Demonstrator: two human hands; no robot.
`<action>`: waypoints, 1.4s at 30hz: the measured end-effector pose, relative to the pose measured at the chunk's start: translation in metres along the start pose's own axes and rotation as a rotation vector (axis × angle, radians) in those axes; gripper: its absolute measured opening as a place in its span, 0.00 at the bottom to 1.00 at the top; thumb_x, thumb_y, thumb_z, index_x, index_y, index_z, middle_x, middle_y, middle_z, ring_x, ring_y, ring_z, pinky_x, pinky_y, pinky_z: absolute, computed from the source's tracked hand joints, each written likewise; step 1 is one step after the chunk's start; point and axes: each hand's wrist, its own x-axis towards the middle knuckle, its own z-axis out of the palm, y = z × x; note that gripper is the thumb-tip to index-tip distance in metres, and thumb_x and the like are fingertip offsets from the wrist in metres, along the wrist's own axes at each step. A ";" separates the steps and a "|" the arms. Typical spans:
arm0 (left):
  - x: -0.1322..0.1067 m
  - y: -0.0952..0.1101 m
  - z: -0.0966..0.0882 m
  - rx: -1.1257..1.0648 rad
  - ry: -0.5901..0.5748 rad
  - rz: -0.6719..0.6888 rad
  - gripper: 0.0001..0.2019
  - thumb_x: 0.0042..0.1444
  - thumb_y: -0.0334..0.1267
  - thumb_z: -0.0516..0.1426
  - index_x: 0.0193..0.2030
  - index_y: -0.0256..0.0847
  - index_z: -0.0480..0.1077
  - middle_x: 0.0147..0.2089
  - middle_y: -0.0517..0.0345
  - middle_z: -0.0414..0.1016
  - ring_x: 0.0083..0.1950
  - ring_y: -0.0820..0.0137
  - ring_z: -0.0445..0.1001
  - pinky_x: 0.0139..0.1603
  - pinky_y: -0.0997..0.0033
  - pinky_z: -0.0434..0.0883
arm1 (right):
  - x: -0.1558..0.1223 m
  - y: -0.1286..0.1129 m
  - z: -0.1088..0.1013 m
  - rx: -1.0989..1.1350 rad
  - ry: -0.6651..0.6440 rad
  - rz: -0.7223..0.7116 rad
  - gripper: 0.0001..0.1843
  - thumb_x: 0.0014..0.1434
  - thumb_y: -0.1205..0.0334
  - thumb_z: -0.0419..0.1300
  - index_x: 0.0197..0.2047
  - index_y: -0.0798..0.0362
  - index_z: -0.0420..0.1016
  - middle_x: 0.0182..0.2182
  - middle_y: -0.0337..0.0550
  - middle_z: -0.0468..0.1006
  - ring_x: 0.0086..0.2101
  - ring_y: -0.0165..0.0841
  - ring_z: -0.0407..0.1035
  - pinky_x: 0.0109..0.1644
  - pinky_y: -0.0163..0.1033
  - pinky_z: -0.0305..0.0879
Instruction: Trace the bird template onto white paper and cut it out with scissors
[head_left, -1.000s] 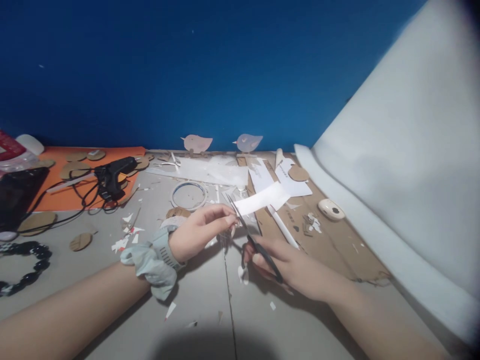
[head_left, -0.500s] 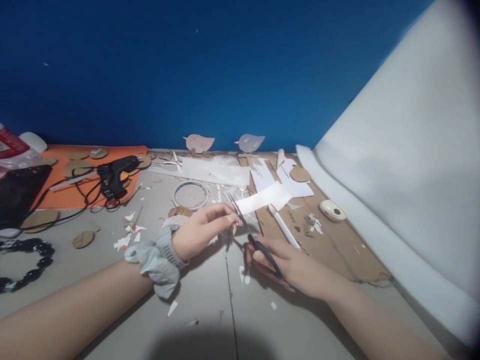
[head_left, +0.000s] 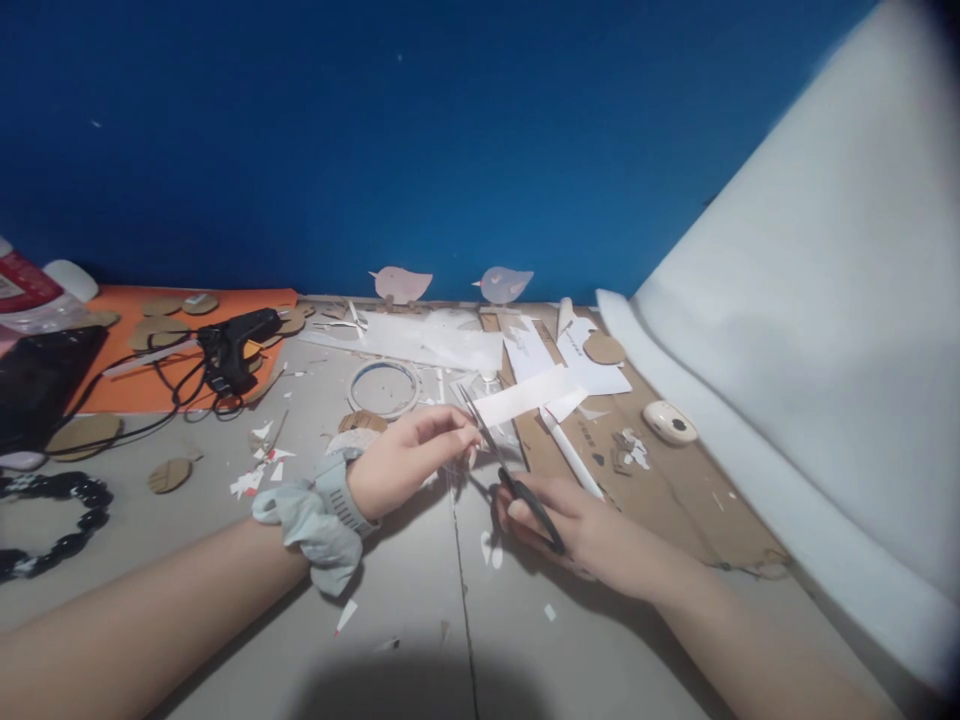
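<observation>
My right hand (head_left: pixel 551 520) is wrapped round black-handled scissors (head_left: pixel 517 485), their blades pointing up and away from me. Along the left end of a white paper strip (head_left: pixel 523 396) lie the blades, close to my left fingertips. My left hand (head_left: pixel 416 455) is closed in a pinch at that end of the strip; the exact grip is partly hidden behind the fingers. On the left wrist are a watch band and a pale scrunchie (head_left: pixel 319 530).
Two paper birds (head_left: pixel 403 285) stand at the back by the blue wall. A tape roll (head_left: pixel 383 388), paper scraps (head_left: pixel 259 470), a black glue gun (head_left: pixel 236 345) on orange paper and a beaded bracelet (head_left: pixel 82 500) lie leftward. Cardboard (head_left: pixel 660 490) and a small white device (head_left: pixel 669 423) lie right.
The whole view has shifted slightly, so things appear a little further right. Both hands, the scissors and the paper strip keep nearly the same positions relative to each other.
</observation>
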 end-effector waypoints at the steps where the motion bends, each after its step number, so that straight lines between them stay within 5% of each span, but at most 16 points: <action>1: 0.000 0.000 0.000 0.000 -0.004 0.005 0.08 0.56 0.38 0.54 0.31 0.35 0.67 0.30 0.59 0.67 0.32 0.73 0.66 0.37 0.72 0.64 | 0.000 0.000 0.000 0.001 -0.001 -0.002 0.21 0.60 0.42 0.49 0.33 0.52 0.67 0.26 0.37 0.67 0.27 0.29 0.60 0.30 0.33 0.55; 11: 0.000 -0.002 0.000 0.000 0.006 0.008 0.08 0.57 0.37 0.54 0.30 0.36 0.67 0.28 0.60 0.66 0.31 0.75 0.65 0.36 0.73 0.63 | 0.001 0.002 0.000 -0.023 0.008 -0.005 0.22 0.60 0.41 0.48 0.35 0.52 0.68 0.33 0.40 0.71 0.33 0.34 0.64 0.37 0.36 0.57; 42: 0.000 -0.002 0.001 0.010 -0.002 -0.003 0.07 0.57 0.36 0.53 0.31 0.35 0.67 0.29 0.60 0.66 0.31 0.76 0.65 0.37 0.74 0.64 | 0.002 0.004 0.002 -0.039 -0.017 -0.016 0.20 0.61 0.43 0.47 0.34 0.52 0.65 0.30 0.37 0.68 0.32 0.31 0.62 0.36 0.34 0.57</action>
